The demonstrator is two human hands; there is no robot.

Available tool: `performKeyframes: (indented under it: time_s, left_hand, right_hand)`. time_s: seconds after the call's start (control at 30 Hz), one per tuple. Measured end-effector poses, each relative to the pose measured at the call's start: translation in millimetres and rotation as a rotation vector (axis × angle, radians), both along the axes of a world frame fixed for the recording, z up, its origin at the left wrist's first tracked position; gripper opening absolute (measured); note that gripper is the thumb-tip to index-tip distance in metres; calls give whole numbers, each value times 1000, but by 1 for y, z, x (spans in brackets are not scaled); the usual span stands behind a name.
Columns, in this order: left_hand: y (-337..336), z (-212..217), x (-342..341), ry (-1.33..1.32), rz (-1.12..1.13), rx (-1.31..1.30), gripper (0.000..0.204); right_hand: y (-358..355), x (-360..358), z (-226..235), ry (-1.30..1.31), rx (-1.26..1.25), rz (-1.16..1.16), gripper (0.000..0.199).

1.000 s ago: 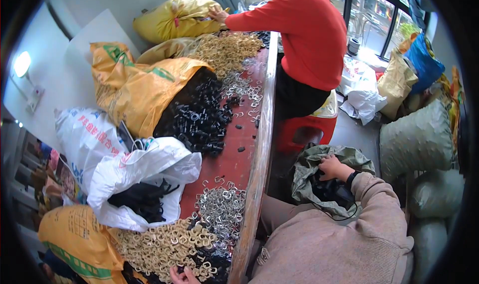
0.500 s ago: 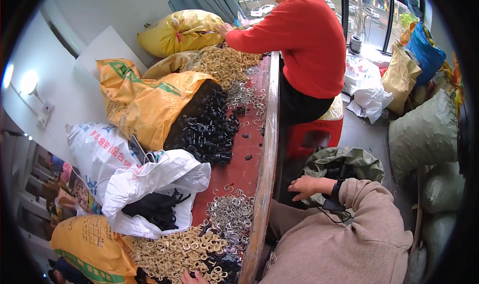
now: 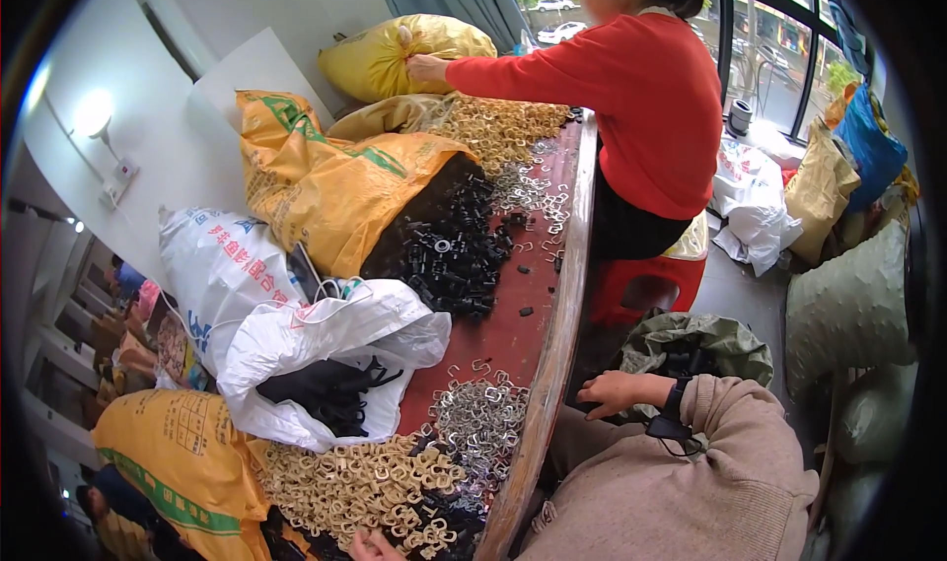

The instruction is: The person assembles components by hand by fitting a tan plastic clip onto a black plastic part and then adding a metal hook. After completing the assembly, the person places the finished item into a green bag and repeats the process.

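At the lower edge, my left hand is partly cut off. Its fingertips are drawn together at a heap of tan ring-shaped pieces; what they hold, if anything, is too small to make out. My right hand, with a dark band at the wrist, hangs over the near rim of a grey-green sack of black parts. Its fingers are loosely bent and apart, with nothing visible in them. Silver metal rings lie beside the tan heap. Among both are small black pieces.
A red table with a wooden edge carries black plastic parts, an orange sack and a white sack of black pieces. Across it, a person in red sits on a red stool, one hand at a yellow sack.
The whole scene has shifted rightward as my view turned left. My left fingertips have drawn closer together in the tan heap. The other person's hand has moved farther over the yellow sack.
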State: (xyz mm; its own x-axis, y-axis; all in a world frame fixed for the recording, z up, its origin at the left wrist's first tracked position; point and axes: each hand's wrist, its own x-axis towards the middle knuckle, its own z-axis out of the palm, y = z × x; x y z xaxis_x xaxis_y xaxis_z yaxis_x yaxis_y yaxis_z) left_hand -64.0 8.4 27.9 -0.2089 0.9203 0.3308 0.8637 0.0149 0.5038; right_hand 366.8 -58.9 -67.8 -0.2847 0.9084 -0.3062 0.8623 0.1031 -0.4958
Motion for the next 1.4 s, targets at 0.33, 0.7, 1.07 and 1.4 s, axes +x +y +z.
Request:
performKeyframes:
  time_s: [0.33,0.7,1.07,1.4]
  left_hand:
    - [4,-44,-63,156,65,23,38]
    - [1,-29,-59,-76,172,-6,30]
    - [-8,-36,-68,-334,86,-28,23]
    - [-14,-33,-78,209,421,143,31]
  right_hand:
    - [6,-12,-7,10,27,69,35]
    - [15,-18,-16,114,75,172,34]
    - [11,-41,-2,147,-9,135,25]
    - [23,-46,-3,175,-78,96,28]
